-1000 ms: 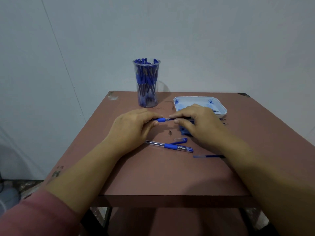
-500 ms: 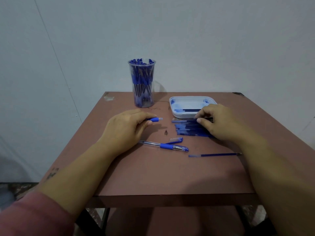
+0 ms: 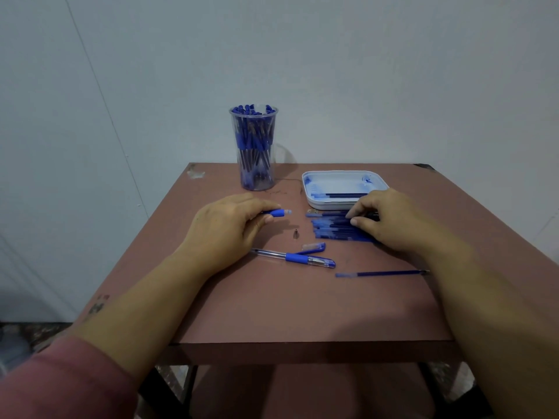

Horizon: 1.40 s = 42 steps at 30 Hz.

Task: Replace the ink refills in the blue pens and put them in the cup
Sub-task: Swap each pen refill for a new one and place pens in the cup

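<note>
The left hand [image 3: 230, 225] lies knuckles up on the bench [image 3: 302, 313], thumb and forefinger clamped around a pen barrel [image 3: 276, 212]. Only the barrel's blue grip end shows, pointing right past the fingertips.

The right hand [image 3: 390, 219] lies across from it, fingers curled, with thumb and forefinger tips on a pile of refills [image 3: 332, 229]. It cannot be told whether one refill is pinched or only touched. The refills lie side by side, running left to right, just in front of a white tray [image 3: 344, 172]. The tray holds one dark refill [image 3: 344, 195] and blue ink smears.

Between the two hands a small metal tip [image 3: 295, 234] lies alone on the bench. Nearer the onlooker is a loose blue cap [image 3: 314, 247], touching or just beside a whole pen [image 3: 293, 257] that lies flat with its blue grip at mid-length. To the right of that pen, apart from it, a single refill [image 3: 382, 273] lies flat, its far end at the right wrist.

Behind the left hand, near the far edge of the bench, a clear cup [image 3: 257, 182] stands upright, packed with blue pens [image 3: 254, 137] on end.

A pink sleeve [image 3: 60, 379] covers the upper left forearm. A dark mark [image 3: 96, 306] below it is too blurred to read.
</note>
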Available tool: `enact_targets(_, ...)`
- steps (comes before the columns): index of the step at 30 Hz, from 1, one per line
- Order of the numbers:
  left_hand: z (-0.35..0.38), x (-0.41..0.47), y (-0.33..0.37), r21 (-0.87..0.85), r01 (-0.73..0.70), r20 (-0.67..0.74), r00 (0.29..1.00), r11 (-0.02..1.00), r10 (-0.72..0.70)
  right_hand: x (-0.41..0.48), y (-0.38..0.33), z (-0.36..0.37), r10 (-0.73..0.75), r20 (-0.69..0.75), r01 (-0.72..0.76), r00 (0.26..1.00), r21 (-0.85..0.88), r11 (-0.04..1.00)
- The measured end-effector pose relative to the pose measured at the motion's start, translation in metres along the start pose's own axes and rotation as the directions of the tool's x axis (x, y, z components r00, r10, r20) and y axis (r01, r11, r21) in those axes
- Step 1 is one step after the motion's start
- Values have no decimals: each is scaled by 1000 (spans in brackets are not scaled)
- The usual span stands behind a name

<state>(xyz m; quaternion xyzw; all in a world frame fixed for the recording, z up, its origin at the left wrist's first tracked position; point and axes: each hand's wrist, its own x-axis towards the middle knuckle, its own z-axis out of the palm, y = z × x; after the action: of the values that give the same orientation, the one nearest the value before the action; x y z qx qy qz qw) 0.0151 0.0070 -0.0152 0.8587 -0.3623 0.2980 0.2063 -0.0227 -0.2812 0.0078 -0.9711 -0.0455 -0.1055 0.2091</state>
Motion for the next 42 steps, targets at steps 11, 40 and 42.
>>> enact_targets(11, 0, 0, 0, 2, -3, -2, 1000, 1000, 3, -2, -6, 0, -16, -9, 16, 1000, 55, 998)
enact_targets(40, 4, 4, -9, 9, 46, 7, 999, 999, -46, 89, 8, -12, 76, 226, -30, 971, -200, 979)
enact_targets(42, 3, 4, -9, 8, 42, 6, 999, 999, -42, 86, 4, -14, 47, 161, -22, 986, -157, 987)
